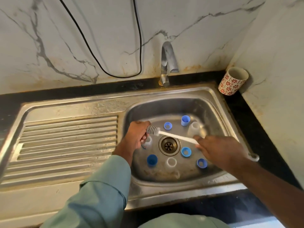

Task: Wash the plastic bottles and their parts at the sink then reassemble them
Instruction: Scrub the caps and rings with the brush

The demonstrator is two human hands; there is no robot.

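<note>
Both hands reach down into the steel sink. The left hand, wrist bent, curls around a clear bottle part held low over the basin's left side. The right hand pinches the handle end of a white bottle brush. The brush lies nearly level, its long axis running right to left across the drain, its bristle head touching the left hand. Blue caps lie scattered on the basin floor.

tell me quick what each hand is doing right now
Left hand: closed around a clear bottle, at the head of the bottle brush.
Right hand: gripping the brush's white handle end.
</note>
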